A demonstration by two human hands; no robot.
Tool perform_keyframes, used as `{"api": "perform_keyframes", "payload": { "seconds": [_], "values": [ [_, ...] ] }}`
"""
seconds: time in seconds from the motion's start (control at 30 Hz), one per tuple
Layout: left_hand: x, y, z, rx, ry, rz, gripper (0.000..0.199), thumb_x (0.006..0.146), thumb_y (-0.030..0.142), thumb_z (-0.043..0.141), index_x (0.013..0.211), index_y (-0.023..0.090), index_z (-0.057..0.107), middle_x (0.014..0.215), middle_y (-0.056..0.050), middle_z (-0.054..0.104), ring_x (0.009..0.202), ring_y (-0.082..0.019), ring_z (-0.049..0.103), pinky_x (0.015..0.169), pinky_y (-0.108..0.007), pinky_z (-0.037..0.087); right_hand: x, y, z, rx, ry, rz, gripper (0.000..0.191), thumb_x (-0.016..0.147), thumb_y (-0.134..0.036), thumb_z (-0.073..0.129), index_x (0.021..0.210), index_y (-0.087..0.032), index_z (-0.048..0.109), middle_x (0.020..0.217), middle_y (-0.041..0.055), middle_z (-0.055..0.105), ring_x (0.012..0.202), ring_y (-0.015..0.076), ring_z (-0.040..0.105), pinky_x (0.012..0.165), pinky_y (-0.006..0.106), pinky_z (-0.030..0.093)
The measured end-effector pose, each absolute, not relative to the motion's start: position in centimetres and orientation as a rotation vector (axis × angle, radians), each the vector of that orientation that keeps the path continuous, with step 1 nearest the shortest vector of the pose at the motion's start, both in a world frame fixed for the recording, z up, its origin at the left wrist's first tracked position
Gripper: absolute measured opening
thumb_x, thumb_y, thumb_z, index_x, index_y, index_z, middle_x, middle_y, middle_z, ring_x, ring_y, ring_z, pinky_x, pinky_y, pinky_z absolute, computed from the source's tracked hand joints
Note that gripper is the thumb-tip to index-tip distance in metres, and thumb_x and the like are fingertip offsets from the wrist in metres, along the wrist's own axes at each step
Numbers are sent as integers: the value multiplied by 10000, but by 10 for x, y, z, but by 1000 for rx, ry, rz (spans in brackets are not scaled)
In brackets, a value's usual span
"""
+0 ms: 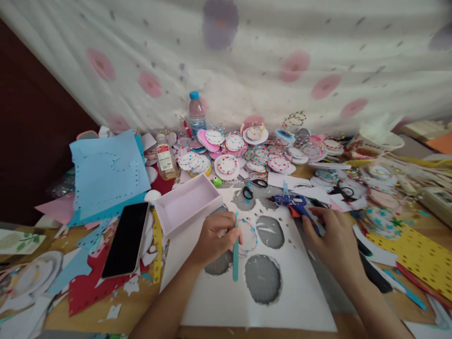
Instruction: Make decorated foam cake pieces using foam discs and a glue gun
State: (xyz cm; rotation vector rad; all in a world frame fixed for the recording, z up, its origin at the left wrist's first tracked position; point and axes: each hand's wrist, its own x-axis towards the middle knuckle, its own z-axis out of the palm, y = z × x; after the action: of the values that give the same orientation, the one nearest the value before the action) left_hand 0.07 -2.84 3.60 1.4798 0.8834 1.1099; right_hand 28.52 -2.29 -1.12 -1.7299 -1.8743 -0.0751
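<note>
My left hand pinches a teal craft stick, held upright above a white board with round holes. Just right of those fingers, a ring of small coloured beads lies on the board, partly hidden by the hand. My right hand has its thumb and fingers around the handle of a blue hot glue gun. The gun's nozzle points left over the board's far edge.
A pale pink box, phone and blue paper stand left. Behind are bead-trimmed paper discs, a glue bottle and a water bottle. Black-handled scissors lie centrally; yellow dotted sheets lie right.
</note>
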Motion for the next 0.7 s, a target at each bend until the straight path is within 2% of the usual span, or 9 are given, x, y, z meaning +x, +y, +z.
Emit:
{"api": "perform_keyframes", "payload": {
  "seconds": [0.2,0.4,0.57,0.63,0.7],
  "values": [
    [-2,-27,26,1392,833,1113,338,811,273,529,504,180,635,553,-32,550,588,-159,511,621,-298,383,278,-14,-23,-2015,-1965,-177,566,823,-589,474,1001,-66,596,876,207,624,890,378,592,785,483,474],
    [-2,-25,23,1296,830,1152,340,785,256,532,463,187,616,515,-23,534,575,-155,499,637,-300,377,276,-4,-18,-2112,-1895,47,459,789,-522,527,970,-104,575,848,185,638,874,352,625,759,435,476],
    [-3,-26,22,1311,809,1133,345,797,255,535,472,178,619,504,-24,535,544,-143,485,583,-286,357,274,-2,0,-2078,-1461,156,523,677,-506,655,1037,-167,484,854,109,599,744,287,595,626,378,452],
    [-3,-26,20,1318,807,1104,332,796,237,530,484,172,624,516,-25,539,541,-139,483,574,-280,358,264,-2,7,-1888,-1316,144,518,633,-477,699,1000,-198,462,863,58,553,734,239,553,637,353,439],
    [-3,-26,17,1331,794,1078,320,788,217,526,489,165,625,527,-23,546,542,-137,493,568,-273,362,249,-3,10,-1709,-1234,202,427,638,-442,705,904,-219,457,789,0,497,668,183,497,612,318,419]
  ]
}}
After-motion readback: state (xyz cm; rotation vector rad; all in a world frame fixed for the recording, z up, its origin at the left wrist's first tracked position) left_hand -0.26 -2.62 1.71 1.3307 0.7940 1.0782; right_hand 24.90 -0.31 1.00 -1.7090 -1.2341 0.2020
